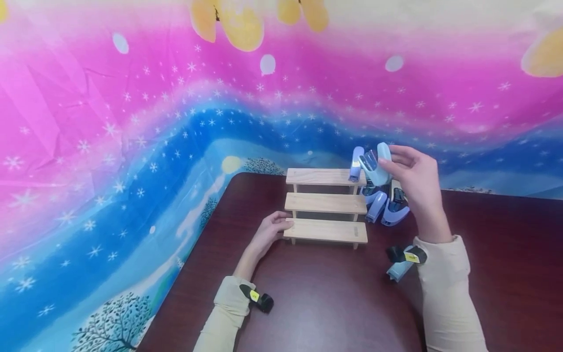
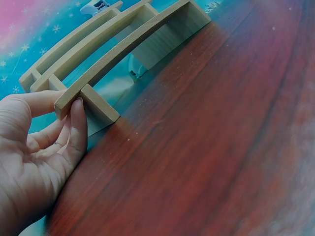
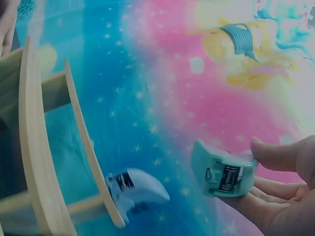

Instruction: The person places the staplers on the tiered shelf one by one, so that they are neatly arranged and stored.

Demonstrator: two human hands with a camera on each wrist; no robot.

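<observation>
My right hand (image 1: 415, 171) holds a mint-green stapler (image 1: 377, 166) in the air, pinched between thumb and fingers. In the right wrist view, the mint-green stapler (image 3: 229, 172) shows its end and metal inside. A three-tier wooden rack (image 1: 325, 203) stands on the table. On the right end of its top tier rests a lavender stapler (image 1: 357, 164). My left hand (image 1: 269, 230) grips the left end of the lowest tier; in the left wrist view, the thumb lies on one side of that board (image 2: 81, 88) and the fingertips on the other.
Several more staplers, including lavender ones (image 1: 394, 213), lie in a cluster right of the rack. A pale blue stapler (image 1: 400, 269) lies partly under my right wrist. The dark red-brown table (image 1: 325, 293) meets a colourful patterned cloth (image 1: 176, 122) behind and at left.
</observation>
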